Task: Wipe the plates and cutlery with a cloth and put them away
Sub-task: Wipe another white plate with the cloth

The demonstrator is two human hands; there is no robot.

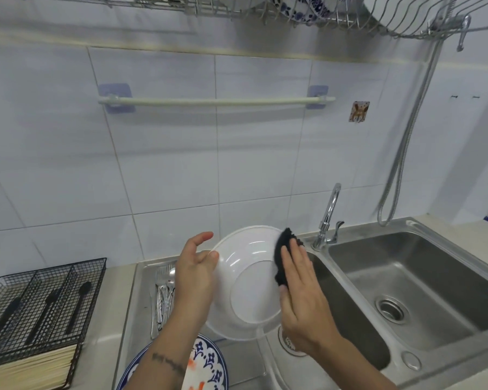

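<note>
White plate (245,282) held tilted above the sink's left basin (347,313), underside and foot ring facing the camera. Left hand (193,274) gripping the plate's left rim — thumb curled over the edge, index finger raised and free. Right hand (299,288) with fingers straight and together, pressing a dark cloth (283,257) flat against the plate's right side; cloth bunched beyond the fingertips, reaching the upper right rim.

Below the left forearm, a blue-and-white patterned plate (212,361) with orange marks, lying on the drainboard (137,305). Beside it, toward the wall, a cluster of metal cutlery (164,291) — forks and spoons, handles toward the camera, partly hidden by the left hand.

On the tabletop (102,347) at left, a black wire cutlery basket (40,302) with several compartments holding black-handled utensils; pale chopsticks (31,367) in the near compartment.

Right basin (423,280) with drain strainer, chrome tap (328,218) between the basins at the back. On the tiled wall, a pale towel rail (217,101). Overhead, a wire dish rack (293,9) holding blue-patterned plates, only partly in view.
</note>
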